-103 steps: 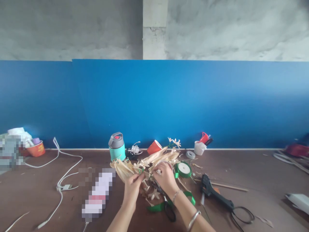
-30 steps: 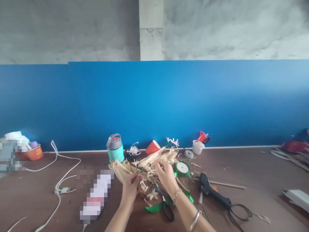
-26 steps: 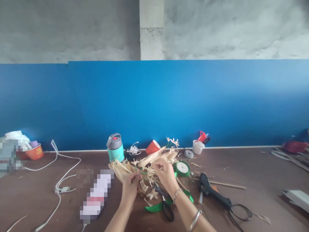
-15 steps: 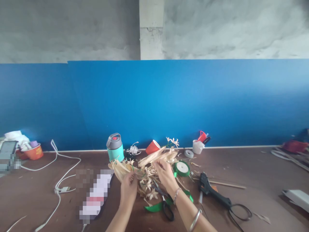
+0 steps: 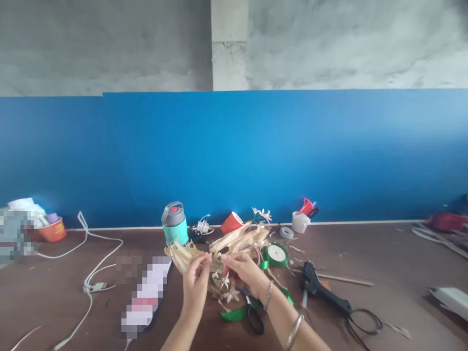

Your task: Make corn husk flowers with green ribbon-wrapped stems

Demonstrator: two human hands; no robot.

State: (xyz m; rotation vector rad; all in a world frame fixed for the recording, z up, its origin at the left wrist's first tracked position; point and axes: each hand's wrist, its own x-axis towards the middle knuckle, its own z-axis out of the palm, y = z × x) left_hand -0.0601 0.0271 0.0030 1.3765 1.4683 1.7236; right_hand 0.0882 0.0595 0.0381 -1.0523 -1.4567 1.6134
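Note:
Over a heap of dry corn husks [image 5: 239, 239], my left hand [image 5: 197, 275] and my right hand [image 5: 246, 273] come close together, fingertips almost meeting. Both are closed in a pinch. Something small and pale seems to be between the fingertips, too small to make out. Beneath and between the hands lie white husk-like flowers [image 5: 231, 295]. Black-handled scissors [image 5: 255, 319] rest under my right wrist beside a green ribbon [image 5: 234, 314]. Right of my right hand lies a spool of green ribbon [image 5: 276, 255].
A black glue gun [image 5: 323, 287] with its cord lies at the right, near a thin stick [image 5: 347, 279]. Behind the husks stand a turquoise flask [image 5: 174, 231], a tipped orange cup [image 5: 232, 223], a tape roll [image 5: 286, 232] and a white cup [image 5: 300, 223]. White cables [image 5: 89, 273] run at the left.
My right hand has moved left and slightly down from the husks toward my left hand. My left hand has shifted slightly, its fingertips now raised near the right ones.

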